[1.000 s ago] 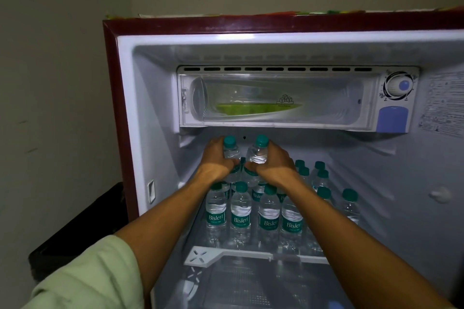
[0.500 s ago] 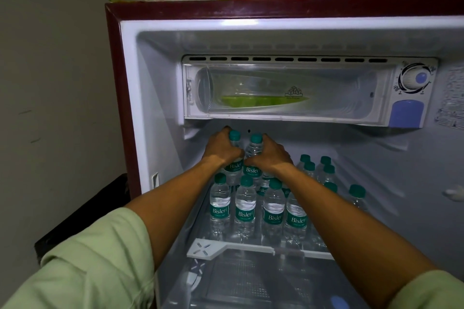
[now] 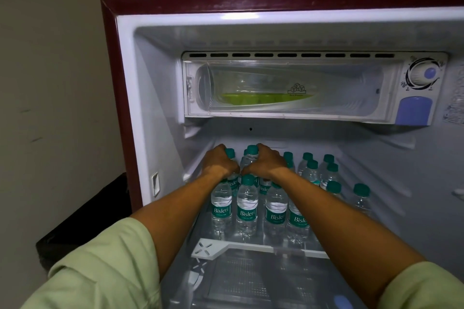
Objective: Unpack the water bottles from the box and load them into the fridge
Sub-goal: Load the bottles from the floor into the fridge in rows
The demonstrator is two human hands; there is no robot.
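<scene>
1. Your left hand (image 3: pixel 219 163) is deep in the fridge (image 3: pixel 150 83), fingers curled tight around the left bottle (image 3: pixel 232 178). Its green cap shows just past your knuckles and its label shows below your wrist.
2. Your right hand (image 3: pixel 266 163) is wrapped the same way around the right bottle (image 3: pixel 249 158), with the cap poking out above your thumb.
3. The two hands sit side by side, almost touching, at the back left of the shelf (image 3: pixel 251 244).
4. I cannot tell whether either held bottle is standing on the shelf or still lifted; your hands and the front row hide their bases.
5. A front row (image 3: pixel 247 211) of four upright Bisleri bottles stands near the shelf's front edge, just below your wrists. Your right forearm crosses in front of the rightmost one.
6. More bottles (image 3: pixel 312 168) stand upright to the right of your hands, in rows running toward the back wall; one stands alone further right.
7. Above the shelf, the freezer box (image 3: pixel 288 88) is closed behind its clear flap, with something green inside.
8. A dial (image 3: pixel 423 73) and a blue panel sit at the freezer's right end.
9. Both of your sleeves (image 3: pixel 105 266) are pale green and pushed up to the elbow.
10. The box is not in view.
</scene>
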